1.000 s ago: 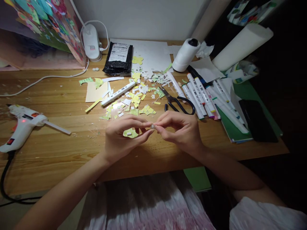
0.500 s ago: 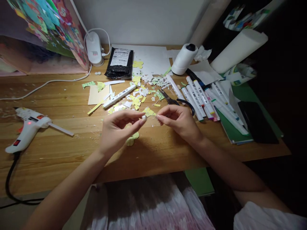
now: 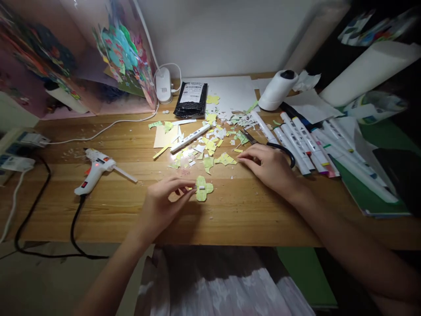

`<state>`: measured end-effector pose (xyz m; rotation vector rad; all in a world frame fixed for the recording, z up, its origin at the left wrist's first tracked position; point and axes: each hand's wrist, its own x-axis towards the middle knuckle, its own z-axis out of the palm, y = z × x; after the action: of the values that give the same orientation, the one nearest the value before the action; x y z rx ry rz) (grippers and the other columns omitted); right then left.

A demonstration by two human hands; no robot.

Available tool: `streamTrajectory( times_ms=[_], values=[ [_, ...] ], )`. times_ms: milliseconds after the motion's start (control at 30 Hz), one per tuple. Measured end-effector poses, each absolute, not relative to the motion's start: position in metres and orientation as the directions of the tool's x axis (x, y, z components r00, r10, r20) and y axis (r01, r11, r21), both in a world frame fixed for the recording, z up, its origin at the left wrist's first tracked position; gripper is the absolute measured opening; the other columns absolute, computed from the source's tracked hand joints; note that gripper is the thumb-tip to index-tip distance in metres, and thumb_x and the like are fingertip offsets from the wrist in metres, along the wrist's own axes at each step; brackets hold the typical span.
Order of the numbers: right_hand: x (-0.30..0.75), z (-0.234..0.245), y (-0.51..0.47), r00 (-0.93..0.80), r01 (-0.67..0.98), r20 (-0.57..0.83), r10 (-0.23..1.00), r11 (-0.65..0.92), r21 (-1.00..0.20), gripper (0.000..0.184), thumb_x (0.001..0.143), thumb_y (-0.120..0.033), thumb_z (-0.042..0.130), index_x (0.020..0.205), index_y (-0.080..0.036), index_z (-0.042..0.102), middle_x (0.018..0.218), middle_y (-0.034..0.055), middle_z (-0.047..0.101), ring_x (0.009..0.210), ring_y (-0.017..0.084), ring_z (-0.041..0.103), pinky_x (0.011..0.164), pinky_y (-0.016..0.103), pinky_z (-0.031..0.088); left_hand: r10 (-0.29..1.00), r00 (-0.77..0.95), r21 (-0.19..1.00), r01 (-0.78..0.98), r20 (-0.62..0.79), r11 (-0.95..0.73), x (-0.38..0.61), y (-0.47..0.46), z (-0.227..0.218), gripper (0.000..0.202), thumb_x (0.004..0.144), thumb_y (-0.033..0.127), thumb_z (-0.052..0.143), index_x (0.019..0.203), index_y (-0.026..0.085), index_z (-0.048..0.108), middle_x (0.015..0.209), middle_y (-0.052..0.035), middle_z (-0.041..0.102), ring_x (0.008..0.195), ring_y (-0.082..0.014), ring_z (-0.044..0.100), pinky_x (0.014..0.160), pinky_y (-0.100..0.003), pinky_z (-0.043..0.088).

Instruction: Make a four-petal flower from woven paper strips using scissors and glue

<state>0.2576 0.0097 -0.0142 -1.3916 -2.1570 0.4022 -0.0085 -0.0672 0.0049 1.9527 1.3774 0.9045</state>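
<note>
My left hand (image 3: pixel 167 199) rests on the wooden desk (image 3: pixel 98 206), its thumb and forefinger pinched at the left edge of a green flower-shaped paper cutout (image 3: pixel 204 189). A small white piece sits on the middle of that cutout. My right hand (image 3: pixel 271 169) lies further right on the desk with fingers curled and pointing left towards a heap of yellow-green paper scraps (image 3: pixel 210 151). Nothing shows in the right hand. Black-handled scissors (image 3: pixel 263 142) lie just behind it.
A white glue gun (image 3: pixel 95 171) with a black cord lies at the left. Several white markers (image 3: pixel 305 140) line the right side; one marker (image 3: pixel 190 137) lies among the scraps. A black packet (image 3: pixel 190 100), a white roll (image 3: pixel 276 90) and colourful artwork (image 3: pixel 121 52) stand at the back.
My hands, which met over a tiny white piece, have parted. The left went down to the green cutout, the right moved right to the desk. The view shifted left.
</note>
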Motion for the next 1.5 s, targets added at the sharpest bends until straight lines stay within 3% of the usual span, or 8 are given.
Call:
streamTrajectory(
  times_ms=[200,467,800,967,1133,1200,1300,1500],
  values=[
    [0.260,-0.019,0.012,-0.358,0.731,0.296,0.886,0.463,-0.502,0.011,0.083,-0.016,0.062,0.086,-0.016,0.072,0.086,0.0070,0.072,0.080,0.020,0.064,0.072,0.031,0.047,0.907,0.347,0.617,0.667,0.240,-0.418,0.004,-0.061,-0.002,0.012,0.082,0.016,0.057,0.090,0.018,0.067,0.086,-0.0033,0.068,0.073,-0.0126,0.062,0.065,-0.024,0.049],
    [0.259,-0.012,0.010,-0.327,0.794,0.300,0.896,0.433,-0.427,0.008,0.083,-0.018,0.062,0.082,-0.016,0.069,0.081,0.0061,0.069,0.074,0.020,0.062,0.066,0.032,0.046,0.889,0.412,0.498,0.738,0.201,-0.455,0.006,-0.062,-0.003,0.014,0.087,0.019,0.051,0.091,0.018,0.065,0.087,-0.0047,0.066,0.076,-0.0146,0.061,0.066,-0.027,0.048],
    [0.261,-0.009,0.004,-0.308,0.762,0.413,0.857,0.483,-0.433,0.014,0.079,-0.031,0.067,0.067,-0.024,0.065,0.079,0.0056,0.066,0.082,0.025,0.058,0.073,0.040,0.047,0.873,0.446,0.553,0.685,0.195,-0.474,0.004,-0.059,-0.003,0.016,0.086,0.017,0.051,0.096,0.018,0.064,0.090,-0.0058,0.066,0.079,-0.0148,0.061,0.068,-0.027,0.049],
    [0.257,-0.010,0.003,-0.360,0.735,0.395,0.845,0.518,-0.438,0.010,0.086,-0.022,0.059,0.091,-0.023,0.067,0.089,0.0068,0.069,0.086,0.025,0.059,0.077,0.039,0.046,0.898,0.358,0.634,0.639,0.257,-0.436,0.002,-0.064,-0.002,0.017,0.083,0.015,0.056,0.097,0.020,0.065,0.088,-0.0038,0.066,0.074,-0.0122,0.060,0.067,-0.024,0.049],
    [0.253,-0.008,0.003,-0.304,0.714,0.393,0.868,0.481,-0.508,0.005,0.084,-0.022,0.061,0.084,-0.021,0.065,0.081,0.0060,0.067,0.076,0.022,0.060,0.073,0.038,0.047,0.914,0.297,0.716,0.571,0.277,-0.402,0.003,-0.069,-0.003,0.019,0.080,0.013,0.060,0.097,0.020,0.065,0.087,-0.0031,0.066,0.068,-0.0100,0.058,0.063,-0.022,0.049],
    [0.249,-0.005,-0.002,-0.294,0.624,0.395,0.870,0.488,-0.611,0.010,0.085,-0.018,0.059,0.093,-0.022,0.064,0.086,0.0053,0.066,0.074,0.019,0.060,0.070,0.035,0.049,0.911,0.294,0.726,0.553,0.288,-0.408,0.007,-0.070,-0.003,0.020,0.079,0.012,0.061,0.097,0.019,0.065,0.086,-0.0024,0.066,0.066,-0.0093,0.058,0.063,-0.021,0.048],
    [0.243,0.001,-0.011,-0.479,0.360,0.369,0.797,0.562,-0.745,0.012,0.084,-0.015,0.060,0.092,-0.023,0.064,0.088,0.0029,0.064,0.078,0.016,0.061,0.071,0.031,0.050,0.895,0.306,0.714,0.540,0.326,-0.445,0.015,-0.072,-0.001,0.024,0.079,0.012,0.061,0.103,0.019,0.062,0.082,-0.0009,0.067,0.065,-0.0088,0.058,0.064,-0.021,0.048],
    [0.238,0.005,-0.022,-0.780,0.159,0.349,0.520,0.703,-0.693,0.023,0.088,-0.014,0.053,0.107,-0.024,0.063,0.093,0.0056,0.057,0.087,0.016,0.056,0.076,0.030,0.049,0.883,0.408,0.753,0.499,0.234,-0.430,0.025,-0.075,0.007,0.045,0.081,0.015,0.060,0.124,0.022,0.048,0.085,0.0005,0.068,0.067,-0.0087,0.059,0.067,-0.022,0.049]
  ],
)
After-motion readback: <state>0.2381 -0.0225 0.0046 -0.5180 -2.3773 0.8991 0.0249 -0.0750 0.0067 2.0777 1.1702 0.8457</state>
